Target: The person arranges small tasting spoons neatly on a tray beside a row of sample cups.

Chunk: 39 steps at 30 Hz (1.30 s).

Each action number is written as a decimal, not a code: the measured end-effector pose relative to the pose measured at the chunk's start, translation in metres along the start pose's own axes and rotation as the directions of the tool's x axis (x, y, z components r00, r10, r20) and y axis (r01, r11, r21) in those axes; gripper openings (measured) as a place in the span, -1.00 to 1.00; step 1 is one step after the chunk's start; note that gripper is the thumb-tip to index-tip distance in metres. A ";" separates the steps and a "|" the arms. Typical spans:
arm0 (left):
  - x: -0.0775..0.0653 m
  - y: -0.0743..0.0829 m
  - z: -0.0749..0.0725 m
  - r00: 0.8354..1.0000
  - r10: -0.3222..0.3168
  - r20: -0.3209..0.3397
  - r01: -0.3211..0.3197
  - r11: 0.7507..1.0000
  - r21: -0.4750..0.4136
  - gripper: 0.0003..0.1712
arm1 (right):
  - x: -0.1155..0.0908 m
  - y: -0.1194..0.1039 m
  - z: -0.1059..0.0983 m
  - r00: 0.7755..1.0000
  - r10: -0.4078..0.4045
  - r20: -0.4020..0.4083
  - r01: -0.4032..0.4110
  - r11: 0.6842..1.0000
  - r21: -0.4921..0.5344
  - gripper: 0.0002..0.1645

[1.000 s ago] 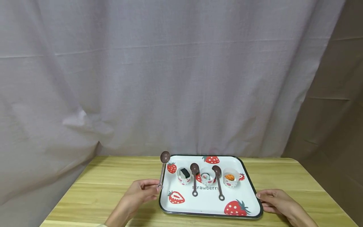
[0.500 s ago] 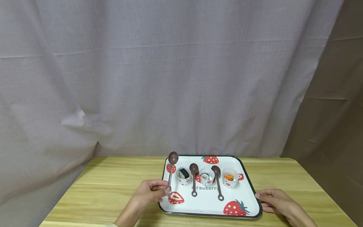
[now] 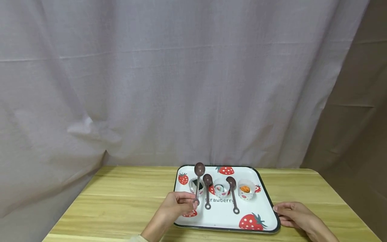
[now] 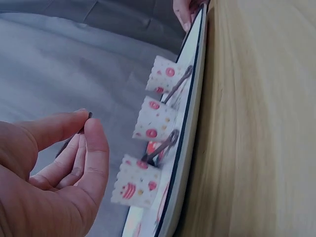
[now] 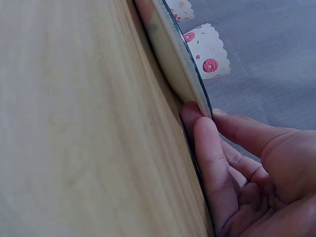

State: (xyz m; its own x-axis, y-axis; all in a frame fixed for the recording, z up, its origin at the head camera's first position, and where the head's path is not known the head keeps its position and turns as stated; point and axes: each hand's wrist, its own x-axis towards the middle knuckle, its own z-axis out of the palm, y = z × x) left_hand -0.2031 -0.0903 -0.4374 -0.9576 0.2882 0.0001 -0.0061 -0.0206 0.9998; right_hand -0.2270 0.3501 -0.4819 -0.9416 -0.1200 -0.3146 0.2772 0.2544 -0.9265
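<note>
My left hand (image 3: pixel 179 205) pinches a brown spoon (image 3: pixel 199 169) by the ring at the end of its handle. The spoon is raised over the tray's left part, bowl pointing away, overlapping the left paper cup (image 3: pixel 192 190) in the head view. In the left wrist view the thumb and forefinger meet on the dark handle end. My right hand (image 3: pixel 297 216) grips the white strawberry tray (image 3: pixel 217 220) at its right rim, thumb on top and fingers against its side. Two more brown spoons, the middle spoon (image 3: pixel 207 191) and right spoon (image 3: pixel 232 195), lie on the tray.
The middle paper cup (image 3: pixel 221 194) holds a pale sushi-like piece, and the right cup (image 3: pixel 246 196) an orange one. A black-and-white piece (image 3: pixel 198 184) sits in the left cup. The tray stands on a wooden table (image 3: pixel 121 201); a grey curtain (image 3: pixel 193 84) hangs behind.
My left hand has carried the spoon rightward, from beside the tray's left edge to over the left cup. My right hand has stayed on the rim.
</note>
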 end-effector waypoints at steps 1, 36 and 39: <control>0.001 -0.001 0.002 1.000 -0.005 -0.003 0.005 1.000 -0.006 -0.64 | 0.001 0.000 0.001 1.000 0.012 -0.013 -0.012 1.000 0.000 -0.59; 0.027 -0.012 0.075 0.996 -0.042 -0.081 0.029 0.988 -0.152 -0.82 | 0.001 -0.001 -0.001 1.000 -0.010 0.021 0.011 1.000 -0.020 -0.55; 0.028 -0.011 0.084 0.996 -0.041 -0.076 0.029 0.987 -0.160 -0.83 | 0.000 -0.001 0.001 1.000 -0.004 -0.006 0.004 0.999 -0.033 -0.54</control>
State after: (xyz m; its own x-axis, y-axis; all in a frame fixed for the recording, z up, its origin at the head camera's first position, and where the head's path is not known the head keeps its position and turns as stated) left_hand -0.2053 -0.0022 -0.4467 -0.9756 0.2156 -0.0425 -0.0792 -0.1649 0.9831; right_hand -0.2274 0.3488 -0.4809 -0.9438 -0.1156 -0.3096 0.2670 0.2858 -0.9204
